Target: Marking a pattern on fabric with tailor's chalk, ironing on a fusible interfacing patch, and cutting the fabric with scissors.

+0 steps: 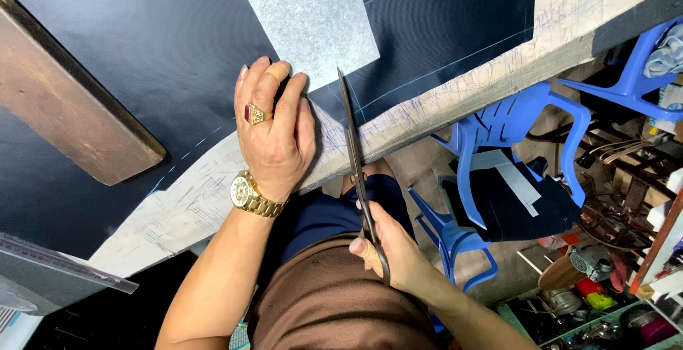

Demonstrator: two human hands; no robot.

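Note:
My left hand (274,133), with a gold ring and a gold watch, presses flat on dark navy fabric (178,44) at the edge of a worn, chalk-marked table (455,94). Its fingertips rest by the corner of a pale grey square of interfacing (313,19) lying on the fabric. My right hand (391,250) grips the handles of long black scissors (353,151), whose blades point up toward the grey square, the tips touching its lower edge. Chalk lines cross the fabric.
A brown wooden block (78,101) lies on the fabric at left. A clear ruler (64,264) sits at lower left. Blue plastic chairs (512,129) with dark cloth pieces stand right of the table, with cluttered items on the floor.

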